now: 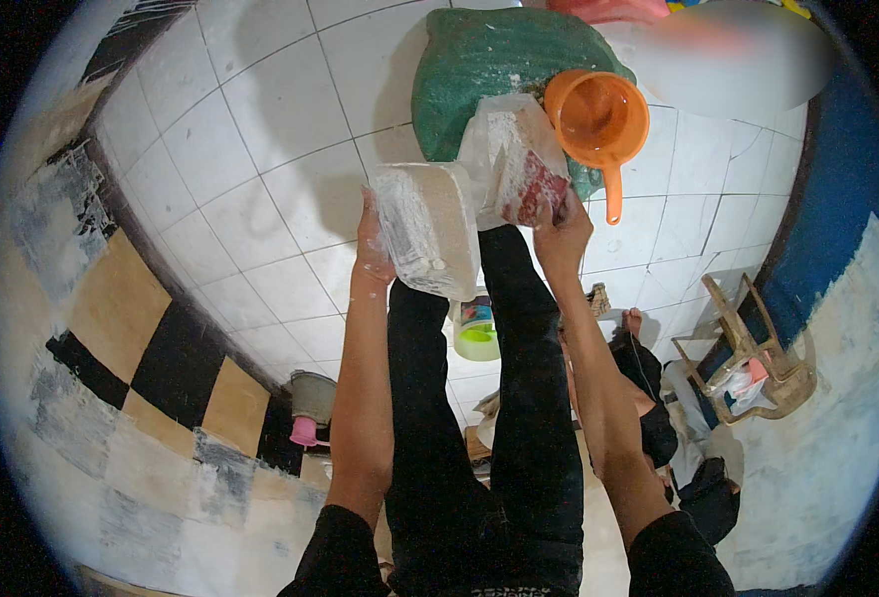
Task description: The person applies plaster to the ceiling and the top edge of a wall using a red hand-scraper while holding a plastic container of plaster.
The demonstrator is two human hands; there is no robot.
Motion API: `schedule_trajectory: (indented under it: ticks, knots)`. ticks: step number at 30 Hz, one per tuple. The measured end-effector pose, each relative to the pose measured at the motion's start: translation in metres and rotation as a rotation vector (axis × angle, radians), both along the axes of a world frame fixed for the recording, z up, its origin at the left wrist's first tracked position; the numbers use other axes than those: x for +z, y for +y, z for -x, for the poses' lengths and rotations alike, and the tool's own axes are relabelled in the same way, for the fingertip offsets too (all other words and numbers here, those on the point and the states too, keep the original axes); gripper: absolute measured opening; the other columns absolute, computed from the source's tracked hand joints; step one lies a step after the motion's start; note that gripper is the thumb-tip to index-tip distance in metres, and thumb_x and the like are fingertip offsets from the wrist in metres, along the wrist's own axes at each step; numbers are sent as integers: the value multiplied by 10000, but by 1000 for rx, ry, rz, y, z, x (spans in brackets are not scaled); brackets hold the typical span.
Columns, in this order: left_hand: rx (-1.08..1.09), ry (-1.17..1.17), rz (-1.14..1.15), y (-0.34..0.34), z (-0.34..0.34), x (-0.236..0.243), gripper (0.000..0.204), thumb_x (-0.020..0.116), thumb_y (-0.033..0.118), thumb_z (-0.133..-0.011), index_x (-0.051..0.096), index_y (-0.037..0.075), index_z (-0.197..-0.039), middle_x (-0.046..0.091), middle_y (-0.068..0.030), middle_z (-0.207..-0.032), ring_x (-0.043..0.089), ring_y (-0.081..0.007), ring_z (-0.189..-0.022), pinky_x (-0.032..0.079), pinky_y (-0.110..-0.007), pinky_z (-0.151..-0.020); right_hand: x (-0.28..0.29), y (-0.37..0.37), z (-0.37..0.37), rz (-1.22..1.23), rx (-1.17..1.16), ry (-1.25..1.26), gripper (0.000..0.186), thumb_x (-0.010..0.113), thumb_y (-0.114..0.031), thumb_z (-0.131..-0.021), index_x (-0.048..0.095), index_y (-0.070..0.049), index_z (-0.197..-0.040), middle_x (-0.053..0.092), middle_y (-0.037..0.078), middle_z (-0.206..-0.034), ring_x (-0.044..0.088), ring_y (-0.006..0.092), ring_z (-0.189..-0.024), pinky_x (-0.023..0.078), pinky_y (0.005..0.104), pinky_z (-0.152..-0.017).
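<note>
My left hand (pixel 372 244) is closed on the left side of a clear plastic tub (pixel 427 234) smeared with white powder. The tub is held tilted, and its base and near corner show powder clinging to them. My right hand (pixel 563 237) grips the lower right of a clear plastic bag (pixel 504 129) with red print and white powder inside. Bag and tub meet side by side above my knees; whether powder is passing between them I cannot tell. Behind the bag lies a green woven sack (pixel 469 55). An orange dipper (pixel 610 144) stands on the sack's right part.
Between my legs sits a container with lime green (pixel 476 343). A grey bucket (pixel 313 396) and a pink dipper (pixel 304 432) are at the left wall. On the right are a worn plastic chair (pixel 792 383) and a person in dark clothes (pixel 658 438). White tiles (pixel 290 129) cover the floor.
</note>
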State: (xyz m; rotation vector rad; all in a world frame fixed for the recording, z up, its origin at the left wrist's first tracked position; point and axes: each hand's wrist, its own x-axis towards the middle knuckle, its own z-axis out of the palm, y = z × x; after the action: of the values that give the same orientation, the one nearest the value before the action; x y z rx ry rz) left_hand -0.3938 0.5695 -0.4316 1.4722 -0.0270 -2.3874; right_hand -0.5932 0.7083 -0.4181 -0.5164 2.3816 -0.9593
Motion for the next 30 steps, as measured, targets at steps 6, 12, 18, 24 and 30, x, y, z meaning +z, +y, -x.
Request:
schedule_trajectory:
  ticks: [6, 12, 18, 24, 30]
  knots:
    - [88, -50, 21, 5, 11, 19, 679, 387, 609, -877, 434, 67, -1284, 534, -124, -1205, 520, -273, -1107, 438, -430, -948, -27, -29, -7, -63, 115, 138, 213, 590, -64, -795, 581, 45, -977, 613, 226, -797, 623, 352, -726, 481, 370, -645]
    - [115, -12, 139, 2, -12, 19, 692, 409, 613, -866, 416, 73, -1298, 510, -126, -1235, 508, -284, -1121, 443, -435, -943, -52, -32, -4, -9, 3, -8, 312, 581, -65, -732, 589, 27, -1030, 628, 236, -864, 613, 397, -813, 478, 440, -726]
    - [148, -15, 161, 3, -32, 17, 683, 408, 612, -867, 417, 84, -1300, 504, -120, -1244, 509, -281, -1118, 453, -433, -937, -67, -26, 6, 72, 26, -136, 258, 571, -20, -739, 608, 13, -991, 642, 168, -882, 610, 304, -803, 477, 362, -728]
    - [170, -30, 152, 2, -34, 21, 700, 409, 619, -862, 403, 82, -1310, 489, -122, -1261, 497, -285, -1133, 448, -433, -945, -91, 4, 2, 180, -57, -336, 256, 516, 60, -819, 582, 26, -1064, 634, 66, -967, 593, 133, -813, 472, 266, -737]
    - [147, -125, 233, -11, -17, 27, 771, 367, 661, -850, 332, 76, -1351, 444, -142, -1297, 447, -310, -1184, 404, -463, -979, -47, 19, 11, 206, -242, -568, 223, 538, 37, -840, 578, 38, -1060, 607, 75, -961, 560, 136, -858, 463, 276, -784]
